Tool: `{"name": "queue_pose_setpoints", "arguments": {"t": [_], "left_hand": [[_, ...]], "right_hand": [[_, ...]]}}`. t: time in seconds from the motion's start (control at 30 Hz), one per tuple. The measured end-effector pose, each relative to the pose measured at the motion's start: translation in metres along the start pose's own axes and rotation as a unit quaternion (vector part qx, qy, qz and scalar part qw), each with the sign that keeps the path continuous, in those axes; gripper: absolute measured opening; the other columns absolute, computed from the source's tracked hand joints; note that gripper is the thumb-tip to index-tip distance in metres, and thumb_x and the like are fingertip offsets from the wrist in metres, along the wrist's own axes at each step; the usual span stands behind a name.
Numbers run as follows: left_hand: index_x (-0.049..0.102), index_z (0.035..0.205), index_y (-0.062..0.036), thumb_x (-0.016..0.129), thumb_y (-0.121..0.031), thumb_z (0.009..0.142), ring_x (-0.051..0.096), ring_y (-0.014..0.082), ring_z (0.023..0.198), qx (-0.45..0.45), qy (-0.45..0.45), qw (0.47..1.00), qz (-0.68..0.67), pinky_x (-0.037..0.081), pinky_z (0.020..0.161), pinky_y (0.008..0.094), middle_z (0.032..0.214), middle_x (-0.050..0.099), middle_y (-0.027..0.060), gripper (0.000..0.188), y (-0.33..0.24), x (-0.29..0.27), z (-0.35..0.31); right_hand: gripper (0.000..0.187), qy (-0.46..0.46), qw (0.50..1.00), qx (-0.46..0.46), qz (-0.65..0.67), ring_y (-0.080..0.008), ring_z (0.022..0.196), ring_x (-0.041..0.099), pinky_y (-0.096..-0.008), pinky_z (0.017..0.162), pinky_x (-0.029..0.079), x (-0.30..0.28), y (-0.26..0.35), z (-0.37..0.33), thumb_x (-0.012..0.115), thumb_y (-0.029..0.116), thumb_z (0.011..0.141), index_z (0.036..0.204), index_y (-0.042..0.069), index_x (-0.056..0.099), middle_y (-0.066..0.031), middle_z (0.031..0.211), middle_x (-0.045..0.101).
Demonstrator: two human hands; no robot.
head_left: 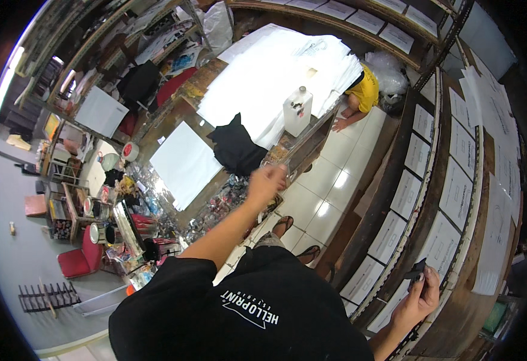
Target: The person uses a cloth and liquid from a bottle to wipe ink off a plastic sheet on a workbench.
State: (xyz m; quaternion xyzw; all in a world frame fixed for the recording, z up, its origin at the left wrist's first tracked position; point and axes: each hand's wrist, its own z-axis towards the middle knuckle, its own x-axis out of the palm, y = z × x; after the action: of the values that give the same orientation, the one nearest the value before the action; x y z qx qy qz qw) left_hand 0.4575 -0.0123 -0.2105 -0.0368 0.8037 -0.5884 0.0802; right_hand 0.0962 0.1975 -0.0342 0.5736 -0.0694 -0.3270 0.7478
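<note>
Table [182, 111] ahead-left of the person [197, 301]: paper stack [263, 72] on it, cloth [236, 147] nearer, between loose sheet [182, 162] and bottle [297, 114]. Rack [374, 207] along the right, floor [323, 180] between. Co-worker [367, 90] low at table's far-right corner.

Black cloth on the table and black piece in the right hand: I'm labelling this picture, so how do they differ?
The black cloth looks larger than the small black piece. The cloth lies rumpled on the table, while the piece is held up in the right hand. Both look black.
</note>
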Motion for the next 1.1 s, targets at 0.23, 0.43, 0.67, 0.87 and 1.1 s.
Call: {"name": "queue_pose_setpoints", "arguments": {"t": [0.23,0.43,0.67,0.87,1.1], "left_hand": [[0.076,0.098,0.0007,0.073,-0.032,0.092,0.072,0.0257,0.076,0.203,-0.160,0.919,0.298,0.055,0.069,0.0373,0.083,0.075,0.0154,0.033,0.014,-0.105,0.097],[0.074,0.107,-0.0016,0.074,-0.029,0.088,0.062,0.0411,0.100,0.226,-0.132,0.818,0.513,0.049,0.089,0.0494,0.102,0.067,0.0217,0.033,0.081,-0.140,0.161],[0.068,0.114,0.0005,0.075,-0.029,0.088,0.060,0.0429,0.103,0.237,-0.101,0.818,0.515,0.048,0.090,0.0501,0.108,0.063,0.0216,0.040,0.102,-0.141,0.168],[0.068,0.103,0.0020,0.072,-0.018,0.089,0.061,0.0412,0.094,0.273,-0.056,0.831,0.481,0.048,0.082,0.0479,0.098,0.063,0.0211,0.025,0.107,-0.153,0.176],[0.071,0.098,0.0013,0.070,-0.016,0.089,0.064,0.0410,0.094,0.282,-0.056,0.816,0.501,0.050,0.083,0.0482,0.098,0.068,0.0221,0.019,0.125,-0.171,0.193]], "right_hand": [[0.022,-0.037,0.983,0.128,0.126,-0.0144,0.093,0.060,-0.0265,0.077,0.048,0.049,-0.017,0.007,0.067,0.009,0.096,0.114,-0.003,0.067,-0.0107,0.113,0.065],[0.026,-0.078,0.891,0.282,0.348,-0.0129,0.082,0.060,-0.0290,0.073,0.046,0.095,-0.001,0.032,0.062,0.002,0.096,0.122,0.002,0.064,-0.0060,0.108,0.067],[0.022,-0.104,0.860,0.282,0.412,-0.0107,0.073,0.055,-0.0300,0.071,0.046,0.105,0.000,0.036,0.063,0.004,0.097,0.120,0.007,0.065,0.0018,0.091,0.065],[0.021,-0.113,0.848,0.296,0.426,-0.0096,0.071,0.051,-0.0263,0.066,0.043,0.119,0.011,0.039,0.063,0.002,0.096,0.116,0.005,0.067,0.0010,0.091,0.063],[0.023,-0.105,0.849,0.296,0.425,-0.0067,0.075,0.054,-0.0226,0.064,0.041,0.108,0.016,0.032,0.062,0.002,0.097,0.119,0.003,0.069,0.0000,0.097,0.068]]}}
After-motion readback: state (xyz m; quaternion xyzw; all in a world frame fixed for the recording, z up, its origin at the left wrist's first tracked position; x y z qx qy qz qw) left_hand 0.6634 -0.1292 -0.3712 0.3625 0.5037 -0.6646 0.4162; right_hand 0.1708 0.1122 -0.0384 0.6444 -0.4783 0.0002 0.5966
